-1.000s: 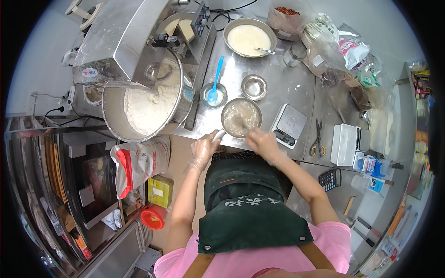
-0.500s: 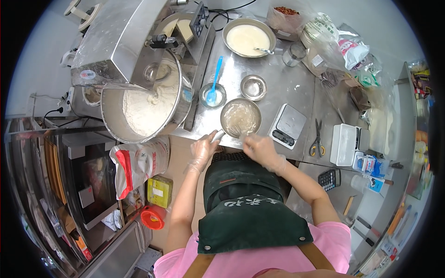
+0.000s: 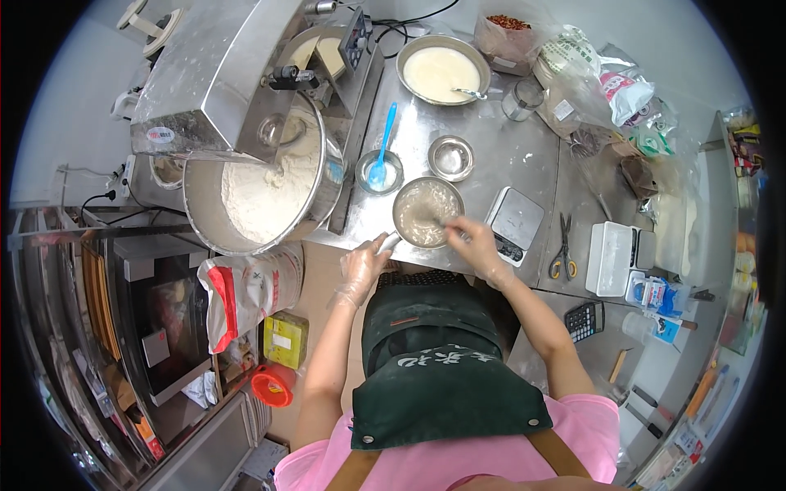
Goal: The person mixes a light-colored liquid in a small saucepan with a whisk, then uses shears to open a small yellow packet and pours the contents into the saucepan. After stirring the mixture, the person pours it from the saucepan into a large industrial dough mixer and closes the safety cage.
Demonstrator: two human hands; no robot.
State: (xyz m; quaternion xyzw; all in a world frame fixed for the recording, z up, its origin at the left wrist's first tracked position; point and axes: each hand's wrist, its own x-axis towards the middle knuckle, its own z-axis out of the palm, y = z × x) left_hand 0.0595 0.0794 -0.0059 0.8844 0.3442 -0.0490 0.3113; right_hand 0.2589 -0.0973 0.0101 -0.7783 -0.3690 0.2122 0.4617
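In a clear plastic glove, my left hand (image 3: 363, 268) is closed round the pale handle (image 3: 390, 242) of a small saucepan (image 3: 395, 214) at the table's front edge. Cloudy, bubbly liquid lies in the pan. My right hand (image 3: 475, 247), also gloved, pinches a metal fork (image 3: 440, 221) whose tines are dipped in that liquid. Just behind the pan are an empty-looking metal bowl (image 3: 470, 152) and a small bowl (image 3: 360, 182) with a blue spatula (image 3: 382, 155) resting in white stuff. A digital scale (image 3: 517, 219) sits right of the pan.
At the left, a large mixer (image 3: 205, 82) has a bowl (image 3: 190, 209) of flour. A basin (image 3: 399, 65) of creamy liquid and a glass jar (image 3: 524, 100) stand at the back. Black-handled scissors (image 3: 564, 245), a white tray (image 3: 606, 260) and a calculator (image 3: 584, 321) lie to the right.
My right hand has moved slightly right and up, bringing the fork toward the pan's right side. The left hand keeps its hold on the handle. The whole view has shifted slightly.
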